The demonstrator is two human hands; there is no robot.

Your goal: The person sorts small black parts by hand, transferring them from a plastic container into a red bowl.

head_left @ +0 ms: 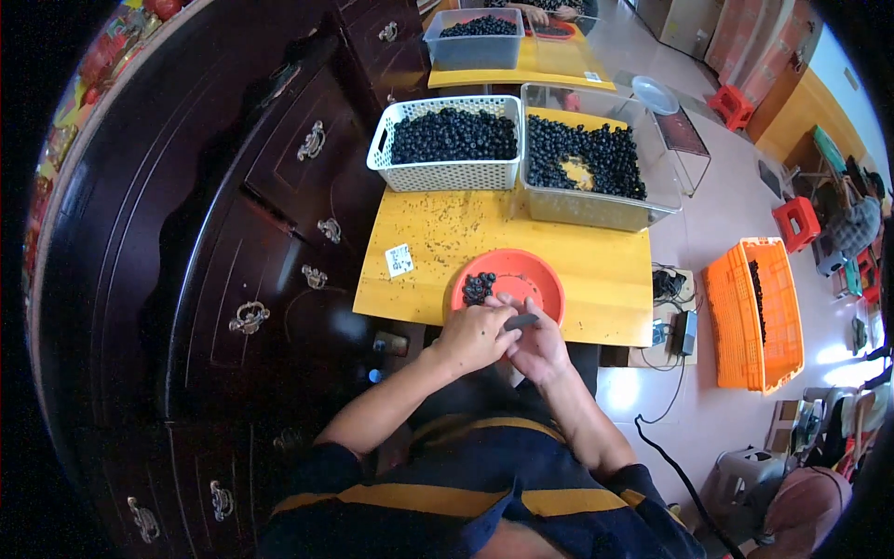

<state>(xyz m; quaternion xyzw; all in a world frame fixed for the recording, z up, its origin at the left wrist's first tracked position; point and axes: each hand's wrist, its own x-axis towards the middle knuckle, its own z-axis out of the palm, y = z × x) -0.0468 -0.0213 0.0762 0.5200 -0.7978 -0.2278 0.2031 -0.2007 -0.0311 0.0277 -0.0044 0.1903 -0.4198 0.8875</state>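
My left hand (473,338) and my right hand (543,352) meet over the near rim of a red round bowl (526,272). My left hand is closed, palm down, with its fingers at those of my right. The right palm is turned up and its fingers curl in. A dark grey, narrow piece (520,321) lies between the hands; its kind is unclear. Whatever else the fingertips pinch is hidden. Inside the bowl, at its left, sits a small heap of black, round, berry-like pieces (480,287).
On the yellow table (596,279) stand a white perforated basket (447,177) and a clear bin (587,212), both holding black pieces. Dark drawers (223,307) line the left. An orange crate (731,326) and cables (666,284) are at right. Another person's hands (535,14) show beyond.
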